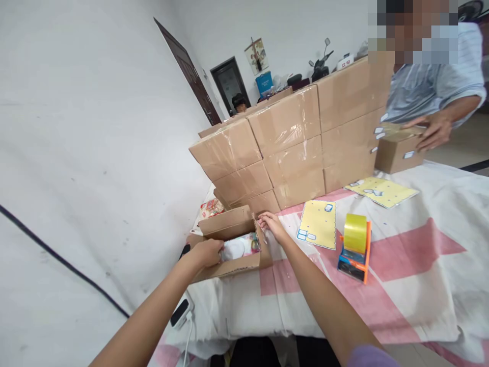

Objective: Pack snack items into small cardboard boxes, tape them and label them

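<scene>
**Both hands at an open carton**

Forearms reach out over the checked cloth point(401, 285) to a small open carton point(244, 262) near the table's left edge. Left hand point(206, 253) curls loosely over its near wall, steadying it; right hand point(272, 224), fingers half open, touches the far flap's corner. White and pink packets point(240, 247) lie inside. Just right stand a tape dispenser point(356, 248) and a label sheet point(318, 223), within reach.

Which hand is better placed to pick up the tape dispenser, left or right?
Right, probably. The right hand is at the open box's right side, nearer the tape dispenser. The left hand is at the box's far side.
</scene>
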The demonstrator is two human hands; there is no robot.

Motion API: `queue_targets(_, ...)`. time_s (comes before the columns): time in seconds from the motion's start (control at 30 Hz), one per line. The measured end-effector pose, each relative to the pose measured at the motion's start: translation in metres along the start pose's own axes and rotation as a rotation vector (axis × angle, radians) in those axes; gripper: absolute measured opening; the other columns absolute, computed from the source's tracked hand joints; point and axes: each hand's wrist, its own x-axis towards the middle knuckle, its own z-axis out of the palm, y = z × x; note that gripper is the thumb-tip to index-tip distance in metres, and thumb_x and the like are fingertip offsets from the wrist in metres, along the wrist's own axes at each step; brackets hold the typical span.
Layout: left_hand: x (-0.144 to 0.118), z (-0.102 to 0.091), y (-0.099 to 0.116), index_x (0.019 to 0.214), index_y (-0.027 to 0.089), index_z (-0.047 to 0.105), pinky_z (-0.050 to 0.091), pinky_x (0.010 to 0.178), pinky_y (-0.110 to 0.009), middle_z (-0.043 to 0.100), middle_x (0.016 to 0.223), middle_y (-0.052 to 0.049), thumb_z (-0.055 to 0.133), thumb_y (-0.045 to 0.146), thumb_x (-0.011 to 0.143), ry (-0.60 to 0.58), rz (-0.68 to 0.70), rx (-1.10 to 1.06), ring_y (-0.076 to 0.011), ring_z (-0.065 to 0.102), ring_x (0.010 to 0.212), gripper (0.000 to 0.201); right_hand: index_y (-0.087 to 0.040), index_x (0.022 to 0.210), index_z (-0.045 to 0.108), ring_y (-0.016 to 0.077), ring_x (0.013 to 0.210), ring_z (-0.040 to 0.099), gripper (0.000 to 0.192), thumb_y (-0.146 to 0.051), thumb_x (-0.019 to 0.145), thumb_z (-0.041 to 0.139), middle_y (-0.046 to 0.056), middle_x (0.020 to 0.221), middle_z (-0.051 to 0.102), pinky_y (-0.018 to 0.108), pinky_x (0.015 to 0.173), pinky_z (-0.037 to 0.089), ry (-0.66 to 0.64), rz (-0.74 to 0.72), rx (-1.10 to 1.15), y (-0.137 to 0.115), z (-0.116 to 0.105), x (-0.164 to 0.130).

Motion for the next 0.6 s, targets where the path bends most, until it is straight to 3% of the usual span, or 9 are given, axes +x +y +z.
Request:
queue_targets(0.13,0.006,0.002,0.019,0.123,0.027,0.070,0.050,0.088,-0.039,0.071,0.126,-0.012,0.067,0.036,0.074,-0.072,0.035,-0.006,-0.0350,0.067,0.112,0.049,-0.019,0.081,0.064,0.0095,0.052,0.056,0.021,-0.038,0.073,0.065,-0.002,0.065,0.064,0.020,0.048,0.041,-0.002,0.002,0.044,0.001,0.000,0.003)
queue_targets(0.2,0.008,0.003,0.031,0.132,0.032,0.065,0.049,0.091,-0.039,0.068,0.133,-0.008,0.069,0.032,0.071,-0.089,0.059,-0.028,-0.0349,0.065,0.117,0.061,-0.019,0.080,0.064,0.0096,0.052,0.056,0.021,-0.038,0.071,0.065,-0.002,0.065,0.065,0.020,0.048,0.041,-0.002,-0.003,0.050,0.001,0.000,0.004)
queue_targets(0.3,0.009,0.001,0.041,0.126,0.034,0.069,0.050,0.087,-0.040,0.072,0.126,-0.008,0.070,0.019,0.062,-0.077,0.042,-0.070,-0.0375,0.067,0.111,0.066,-0.019,0.080,0.064,0.0098,0.051,0.056,0.022,-0.038,0.069,0.065,-0.002,0.065,0.065,0.020,0.048,0.041,-0.008,-0.008,0.049,0.002,0.000,0.004)
queue_targets(0.4,0.004,-0.013,0.030,0.109,0.033,0.076,0.052,0.085,-0.041,0.076,0.113,-0.008,0.080,0.026,0.056,0.015,-0.015,-0.148,-0.0381,0.070,0.102,0.054,-0.019,0.080,0.064,0.0102,0.052,0.056,0.024,-0.040,0.068,0.065,-0.002,0.065,0.064,0.021,0.048,0.041,-0.025,-0.015,0.047,0.001,0.000,0.002)
queue_targets(0.5,-0.014,-0.023,0.004,0.115,0.028,0.072,0.050,0.096,-0.042,0.071,0.125,-0.009,0.074,0.047,0.070,0.234,-0.084,-0.243,-0.0338,0.066,0.112,0.048,-0.019,0.081,0.064,0.0112,0.054,0.056,0.027,-0.043,0.068,0.066,-0.001,0.068,0.065,0.022,0.049,0.041,-0.046,-0.026,0.037,-0.002,0.000,-0.001)
queue_targets(0.57,-0.029,-0.012,-0.012,0.128,0.022,0.063,0.043,0.107,-0.044,0.061,0.139,-0.013,0.061,0.049,0.083,0.550,-0.210,-0.434,-0.0313,0.057,0.126,0.052,-0.020,0.083,0.064,0.0117,0.056,0.056,0.029,-0.046,0.070,0.066,0.000,0.069,0.065,0.022,0.049,0.039,-0.059,-0.044,0.016,-0.007,0.001,-0.005)
queue_targets(0.6,-0.036,0.001,-0.017,0.127,0.019,0.061,0.041,0.110,-0.046,0.060,0.139,-0.015,0.066,0.047,0.080,0.815,-0.336,-0.668,-0.0319,0.054,0.129,0.055,-0.020,0.083,0.065,0.0122,0.057,0.056,0.030,-0.047,0.071,0.066,0.000,0.071,0.065,0.022,0.050,0.039,-0.067,-0.060,-0.002,-0.010,0.002,-0.008)
